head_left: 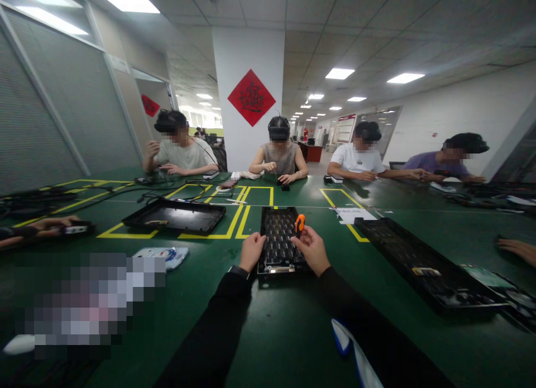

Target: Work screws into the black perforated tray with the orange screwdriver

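Observation:
A black rectangular case (pixel 280 237) with rows of small metallic shapes inside lies on the green table in front of me. My left hand (pixel 251 252) is at its left edge, fingers closed on that edge. On the right side, my right hand (pixel 312 249) is closed over the case's right part. An orange and black screwdriver handle (pixel 300 225) stands upright at the fingertips of my right hand, which grip it low down. The tool's tip is hidden. A light metal strip (pixel 281 269) shows at the case's near end.
Black trays lie at left (pixel 180 216) and right (pixel 422 265). Cables (pixel 125 190) run along the far left. A white paper (pixel 355 215) is beyond the right tray. Several people sit across; other people's hands show at both sides. A blue-white object (pixel 342 338) lies near my right sleeve.

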Available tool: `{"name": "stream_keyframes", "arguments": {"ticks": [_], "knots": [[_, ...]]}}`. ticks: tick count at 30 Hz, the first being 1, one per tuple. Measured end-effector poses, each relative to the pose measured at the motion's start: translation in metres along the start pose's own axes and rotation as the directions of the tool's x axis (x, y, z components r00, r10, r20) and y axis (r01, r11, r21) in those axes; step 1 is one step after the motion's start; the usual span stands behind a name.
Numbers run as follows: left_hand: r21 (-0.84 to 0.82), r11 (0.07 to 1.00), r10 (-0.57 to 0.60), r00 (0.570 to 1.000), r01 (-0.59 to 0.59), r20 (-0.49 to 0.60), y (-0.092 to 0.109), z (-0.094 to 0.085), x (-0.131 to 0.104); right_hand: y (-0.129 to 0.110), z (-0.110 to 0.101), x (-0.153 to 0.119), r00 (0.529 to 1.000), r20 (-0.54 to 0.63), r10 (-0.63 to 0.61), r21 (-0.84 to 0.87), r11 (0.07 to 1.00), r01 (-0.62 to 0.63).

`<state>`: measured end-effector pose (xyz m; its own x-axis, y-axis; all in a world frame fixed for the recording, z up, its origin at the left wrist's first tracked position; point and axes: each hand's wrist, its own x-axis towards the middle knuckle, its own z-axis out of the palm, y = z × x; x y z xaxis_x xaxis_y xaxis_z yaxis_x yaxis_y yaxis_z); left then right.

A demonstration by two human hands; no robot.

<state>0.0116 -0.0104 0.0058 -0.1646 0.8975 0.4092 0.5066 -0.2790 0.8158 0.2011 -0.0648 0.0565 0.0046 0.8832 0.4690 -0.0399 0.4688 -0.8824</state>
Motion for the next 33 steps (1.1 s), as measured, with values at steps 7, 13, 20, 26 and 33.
{"name": "stream_keyframes", "arguments": {"ticks": [7, 13, 20, 26, 33], "knots": [[0.003, 1.000, 0.006, 1.000, -0.006, -0.005, 0.0010, -0.0004, 0.0001, -0.0006, -0.0015, -0.0002, 0.998, 0.041, 0.052, 0.089, 0.994, -0.055], [-0.013, 1.000, 0.009, 1.000, -0.009, -0.004, -0.0010, 0.0004, -0.0001, -0.0010, 0.0010, -0.0013, 0.999, 0.024, 0.041, 0.040, 0.998, -0.042], [-0.004, 1.000, 0.027, 1.000, -0.027, -0.001, -0.0020, 0.0005, 0.0002, 0.0001, -0.0013, -0.0006, 1.000, 0.010, -0.012, -0.021, 1.000, 0.012], [-0.009, 1.000, 0.020, 1.000, -0.020, 0.000, -0.0023, 0.0005, 0.0005, 0.0044, -0.0009, 0.0014, 0.999, -0.027, 0.026, 0.052, 0.998, -0.024], [-0.004, 0.999, 0.042, 0.999, -0.042, 0.010, -0.0076, 0.0023, 0.0015, 0.0048, -0.0005, 0.0013, 0.997, -0.001, 0.080, 0.103, 0.991, -0.080]]}}
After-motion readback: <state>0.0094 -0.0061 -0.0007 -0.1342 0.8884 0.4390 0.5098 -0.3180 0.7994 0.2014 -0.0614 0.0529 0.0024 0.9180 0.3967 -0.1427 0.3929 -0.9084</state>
